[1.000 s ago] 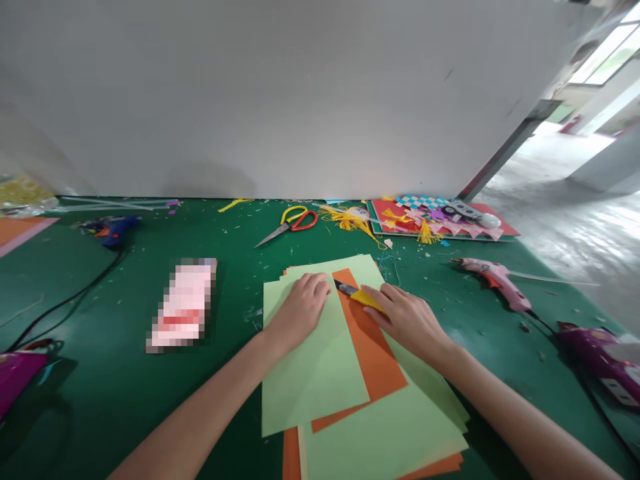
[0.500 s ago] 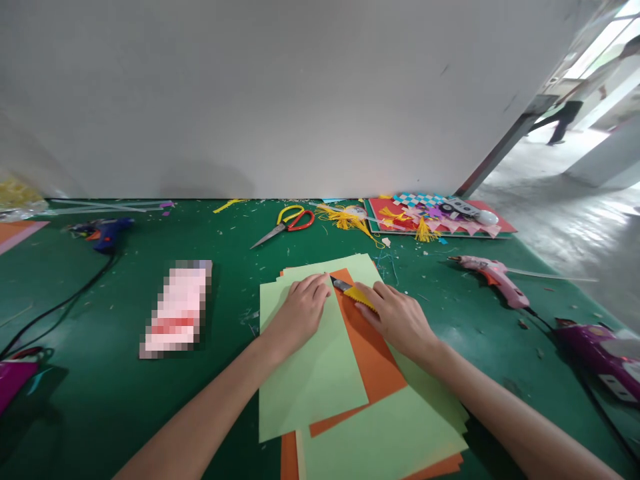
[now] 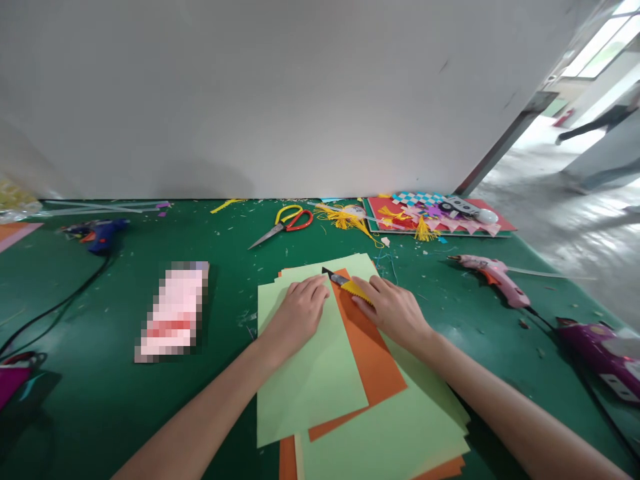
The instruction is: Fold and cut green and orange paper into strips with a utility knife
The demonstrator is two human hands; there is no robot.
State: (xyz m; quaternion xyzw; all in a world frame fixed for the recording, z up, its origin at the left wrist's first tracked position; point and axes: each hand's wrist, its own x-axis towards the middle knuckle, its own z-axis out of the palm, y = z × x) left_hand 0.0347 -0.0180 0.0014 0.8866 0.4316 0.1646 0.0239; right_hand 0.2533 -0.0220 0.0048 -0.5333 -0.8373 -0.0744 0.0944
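Both forearms come into view bare from the bottom edge, with no sleeve reaching the visible part of either. The left hand (image 3: pixel 299 312) and the right hand (image 3: pixel 391 311) are ungloved, and no ring, watch or bracelet shows on either wrist. The fingernails look short and plain, without visible polish.

Soft, even daylight fills the scene, strongest at two o'clock, where the doorway (image 3: pixel 590 87) is blown out and streaked with motion blur. The green table (image 3: pixel 100 400) shows faint sheen and weak shadows beneath the arms. Edges bow with wide-angle distortion; a pixelated patch (image 3: pixel 174 311) sits at nine o'clock.
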